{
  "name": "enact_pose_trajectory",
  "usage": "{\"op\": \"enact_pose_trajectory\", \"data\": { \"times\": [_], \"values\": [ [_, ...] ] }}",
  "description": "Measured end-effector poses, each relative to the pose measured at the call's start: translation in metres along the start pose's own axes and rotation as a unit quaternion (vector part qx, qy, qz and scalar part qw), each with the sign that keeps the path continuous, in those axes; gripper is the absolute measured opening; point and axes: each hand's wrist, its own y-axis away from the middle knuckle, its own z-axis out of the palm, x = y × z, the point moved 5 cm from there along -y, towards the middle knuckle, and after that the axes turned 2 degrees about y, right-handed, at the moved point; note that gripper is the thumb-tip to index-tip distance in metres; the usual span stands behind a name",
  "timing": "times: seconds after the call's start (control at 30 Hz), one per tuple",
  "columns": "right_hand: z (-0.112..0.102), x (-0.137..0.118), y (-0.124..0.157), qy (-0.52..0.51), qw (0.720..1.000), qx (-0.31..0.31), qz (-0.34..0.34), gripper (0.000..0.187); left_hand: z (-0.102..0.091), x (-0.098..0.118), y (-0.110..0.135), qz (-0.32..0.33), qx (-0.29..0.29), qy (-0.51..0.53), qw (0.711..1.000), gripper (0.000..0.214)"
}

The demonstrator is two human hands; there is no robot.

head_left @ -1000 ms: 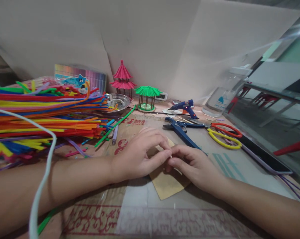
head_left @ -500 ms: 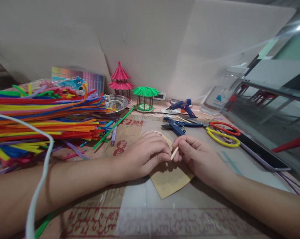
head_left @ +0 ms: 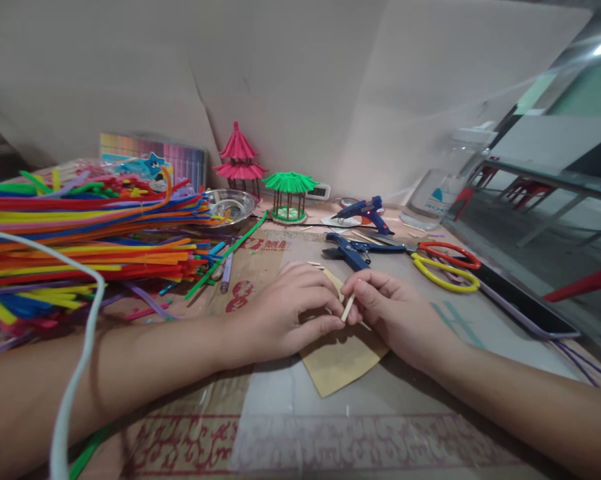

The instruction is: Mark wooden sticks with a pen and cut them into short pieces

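Observation:
My right hand [head_left: 388, 303] is closed, with a short pale wooden stick [head_left: 349, 307] pinched between thumb and fingers. Curled in from the other side, my left hand [head_left: 305, 307] has its thumb and forefinger tips at the stick's lower end. Its other fingers hide part of what lies behind them. Beneath both hands is a tan sheet that looks like sandpaper [head_left: 338, 370], flat on the plastic-covered table mat [head_left: 280, 400]. Just beyond the hands lie blue-handled cutters [head_left: 353, 253].
Bundles of coloured pipe cleaners [head_left: 90, 220] fill the left, with a white cable [head_left: 88, 347] in front. At the back stand a pink pagoda [head_left: 239, 157], a green-roofed pavilion [head_left: 289, 193] and a blue glue gun [head_left: 363, 210]. Scissors [head_left: 448, 270], a phone [head_left: 520, 300] and a bottle [head_left: 438, 183] are right.
My left thumb has shifted slightly and its gap to the forefinger looks wider. The stick stays in my right hand, tilted a little more upright. The view has shifted slightly.

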Motion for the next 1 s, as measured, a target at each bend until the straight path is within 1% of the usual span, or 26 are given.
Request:
{"op": "enact_pose_trajectory", "data": {
  "times": [0.13, 0.3, 0.47, 0.67, 0.8, 0.9, 1.0],
  "values": [
    [0.001, -0.001, 0.0, 0.002, 1.0, -0.012, -0.001, 0.027, 0.0, 0.001, 0.0, 0.002, -0.01, -0.014, 1.0, 0.008],
    [-0.003, -0.001, 0.001, 0.038, 0.999, 0.013, -0.012, 0.028, 0.001, 0.003, -0.001, 0.009, -0.007, -0.02, 1.0, 0.005],
    [-0.005, 0.001, 0.001, 0.049, 0.999, 0.016, 0.002, 0.029, 0.001, 0.001, 0.0, 0.011, -0.001, -0.018, 1.0, 0.005],
    [-0.001, -0.002, 0.001, 0.073, 0.997, 0.006, -0.005, 0.03, 0.0, 0.001, 0.001, 0.01, 0.002, -0.023, 1.0, 0.007],
    [0.003, -0.007, 0.003, 0.094, 0.995, 0.0, -0.026, 0.024, 0.0, 0.0, 0.0, 0.002, 0.0, -0.035, 0.999, 0.008],
    [0.004, -0.012, 0.005, 0.123, 0.991, 0.001, -0.047, 0.019, 0.0, -0.002, 0.001, -0.007, -0.002, -0.043, 0.999, 0.01],
    [0.002, -0.016, 0.007, 0.196, 0.978, 0.01, -0.067, 0.016, 0.002, -0.005, 0.002, -0.035, -0.025, -0.069, 0.997, 0.009]
  ]
}}
